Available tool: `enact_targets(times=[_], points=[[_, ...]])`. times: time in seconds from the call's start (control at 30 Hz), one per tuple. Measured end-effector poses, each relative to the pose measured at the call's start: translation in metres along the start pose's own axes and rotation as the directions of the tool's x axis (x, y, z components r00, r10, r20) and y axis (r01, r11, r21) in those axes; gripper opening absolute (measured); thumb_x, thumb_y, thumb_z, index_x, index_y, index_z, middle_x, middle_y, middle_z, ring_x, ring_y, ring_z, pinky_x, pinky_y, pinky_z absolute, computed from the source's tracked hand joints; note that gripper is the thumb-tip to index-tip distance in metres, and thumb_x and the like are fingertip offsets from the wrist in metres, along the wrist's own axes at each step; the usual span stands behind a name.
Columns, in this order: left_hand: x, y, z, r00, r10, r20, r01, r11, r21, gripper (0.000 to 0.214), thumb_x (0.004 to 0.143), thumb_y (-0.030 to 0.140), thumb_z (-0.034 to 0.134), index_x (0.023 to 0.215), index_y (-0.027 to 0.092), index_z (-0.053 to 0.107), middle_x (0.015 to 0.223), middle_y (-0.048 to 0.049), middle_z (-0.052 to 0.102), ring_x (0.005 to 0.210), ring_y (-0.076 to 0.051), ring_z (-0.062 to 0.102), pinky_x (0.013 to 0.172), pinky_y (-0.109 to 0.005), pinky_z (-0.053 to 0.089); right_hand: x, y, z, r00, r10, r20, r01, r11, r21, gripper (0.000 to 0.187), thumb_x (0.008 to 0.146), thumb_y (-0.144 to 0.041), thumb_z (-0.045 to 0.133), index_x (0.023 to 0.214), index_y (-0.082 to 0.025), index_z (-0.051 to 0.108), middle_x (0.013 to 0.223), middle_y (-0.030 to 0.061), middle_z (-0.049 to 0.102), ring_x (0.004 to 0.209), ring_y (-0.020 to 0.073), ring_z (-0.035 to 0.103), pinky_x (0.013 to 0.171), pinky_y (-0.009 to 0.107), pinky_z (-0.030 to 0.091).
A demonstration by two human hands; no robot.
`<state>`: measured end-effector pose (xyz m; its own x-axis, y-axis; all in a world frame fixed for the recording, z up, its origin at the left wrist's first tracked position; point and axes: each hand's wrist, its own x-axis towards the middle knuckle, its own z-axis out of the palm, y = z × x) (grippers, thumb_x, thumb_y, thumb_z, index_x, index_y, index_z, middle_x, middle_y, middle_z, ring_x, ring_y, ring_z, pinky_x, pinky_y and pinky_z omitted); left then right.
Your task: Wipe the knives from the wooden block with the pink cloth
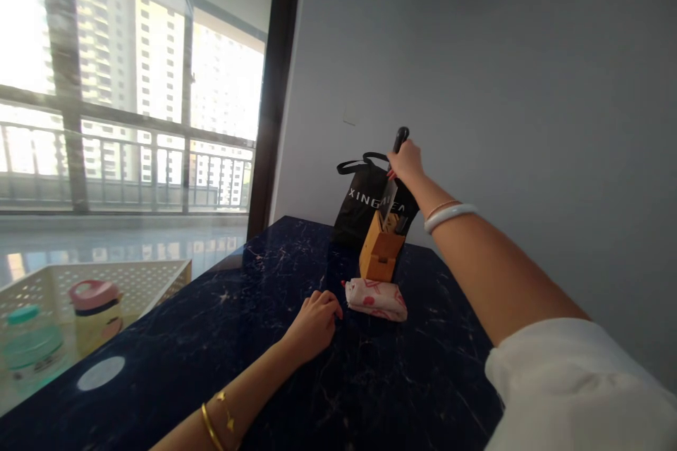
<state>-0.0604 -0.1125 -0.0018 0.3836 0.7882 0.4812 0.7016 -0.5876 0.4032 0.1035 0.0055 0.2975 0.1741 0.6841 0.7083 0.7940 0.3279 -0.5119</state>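
My right hand (406,162) is stretched out over a wooden knife block (378,252) and is closed around the black handle of a knife (390,192). The knife's blade points down, with its tip at the block's top. A folded white cloth with red print (376,298) lies just in front of the block. My left hand (314,323) rests on the dark marble table (211,338) with its fingers curled, holding nothing, a little left of the cloth.
A black bag with white letters (360,201) stands behind the knife block against the grey wall. At the left, a white perforated basket (137,278) holds a pink-lidded bottle (95,313) and a green-lidded jar (29,345). A large window fills the left side.
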Motion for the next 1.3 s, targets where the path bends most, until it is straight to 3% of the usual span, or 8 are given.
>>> enact_targets(times=[0.17,0.3,0.47,0.67,0.83,0.93,1.13,1.3], points=[[0.005,-0.004,0.001,0.999,-0.03,-0.015,0.028,0.995,-0.092,0.027,0.072,0.009,0.041,0.082,0.022,0.062,0.095,-0.0041,0.056,0.094,-0.02,0.048,0.088,-0.038,0.033,0.006,-0.051,-0.06,0.942,-0.246,-0.228,0.259,0.966,0.027,0.028,0.088,-0.022,0.03,0.104,-0.001,0.039,0.089,0.0126,0.056,0.055,0.005,0.059,0.049,0.014,0.043],[0.017,-0.003,-0.012,0.983,-0.183,-0.002,0.162,0.872,-0.462,0.021,0.071,0.016,0.046,0.084,0.018,0.063,0.092,-0.0052,0.06,0.086,-0.018,0.055,0.083,-0.034,0.039,-0.038,-0.073,-0.072,0.851,-0.468,-0.237,0.501,0.86,0.099,0.034,0.088,-0.028,0.028,0.111,-0.005,0.036,0.09,0.0071,0.056,0.056,0.0022,0.057,0.05,0.012,0.04],[0.022,-0.003,-0.049,0.924,-0.323,0.207,0.318,0.345,-0.883,0.037,0.08,0.04,0.043,0.102,0.015,0.056,0.106,-0.0093,0.061,0.088,-0.019,0.06,0.076,-0.029,0.043,-0.125,-0.061,-0.031,0.748,-0.663,-0.011,0.652,0.732,0.196,0.026,0.086,-0.03,0.041,0.107,-0.015,0.044,0.083,0.0034,0.059,0.069,0.0113,0.059,0.061,0.021,0.048],[0.005,-0.028,-0.06,0.851,-0.297,0.434,0.44,-0.051,-0.897,0.047,0.081,0.051,0.036,0.099,0.012,0.054,0.105,-0.0147,0.061,0.092,-0.02,0.06,0.082,-0.033,0.044,-0.21,-0.018,0.043,0.554,-0.732,0.396,0.73,0.656,0.192,0.029,0.083,-0.013,0.04,0.112,-0.018,0.043,0.104,0.0051,0.057,0.091,0.0145,0.056,0.078,0.024,0.044],[-0.003,-0.038,-0.053,0.827,-0.213,0.52,0.455,-0.288,-0.842,0.044,0.08,0.054,0.04,0.089,0.012,0.051,0.085,-0.0127,0.065,0.083,-0.023,0.063,0.085,-0.04,0.044,-0.239,0.017,0.087,0.506,-0.706,0.495,0.752,0.642,0.147,0.023,0.085,-0.014,0.04,0.107,-0.019,0.046,0.104,0.003,0.057,0.091,0.0146,0.056,0.078,0.023,0.044],[-0.004,-0.036,-0.054,0.817,-0.198,0.542,0.469,-0.319,-0.824,0.048,0.078,0.057,0.039,0.088,0.012,0.051,0.083,-0.012,0.064,0.078,-0.022,0.064,0.078,-0.036,0.048,-0.247,0.031,0.102,0.534,-0.677,0.506,0.75,0.656,0.085,0.025,0.085,-0.013,0.041,0.109,-0.018,0.046,0.106,0.0046,0.057,0.094,0.016,0.055,0.079,0.025,0.044],[-0.005,-0.032,-0.047,0.772,-0.273,0.574,0.535,-0.209,-0.818,0.05,0.076,0.059,0.043,0.089,0.011,0.053,0.081,-0.0107,0.064,0.076,-0.021,0.064,0.052,-0.023,0.05,-0.262,0.05,0.113,0.566,-0.645,0.513,0.746,0.666,0.014,0.032,0.086,-0.013,0.038,0.117,-0.015,0.043,0.118,0.0093,0.051,0.101,0.0172,0.053,0.081,0.027,0.046],[-0.006,-0.029,-0.039,0.747,-0.31,0.588,0.543,-0.226,-0.809,0.046,0.078,0.051,0.047,0.095,0.009,0.053,0.078,-0.0116,0.064,0.072,-0.023,0.065,0.053,-0.025,0.052,-0.27,0.06,0.114,0.523,-0.673,0.523,0.766,0.641,0.057,0.036,0.084,-0.009,0.038,0.12,-0.012,0.041,0.121,0.0116,0.048,0.107,0.0166,0.048,0.085,0.026,0.043]])
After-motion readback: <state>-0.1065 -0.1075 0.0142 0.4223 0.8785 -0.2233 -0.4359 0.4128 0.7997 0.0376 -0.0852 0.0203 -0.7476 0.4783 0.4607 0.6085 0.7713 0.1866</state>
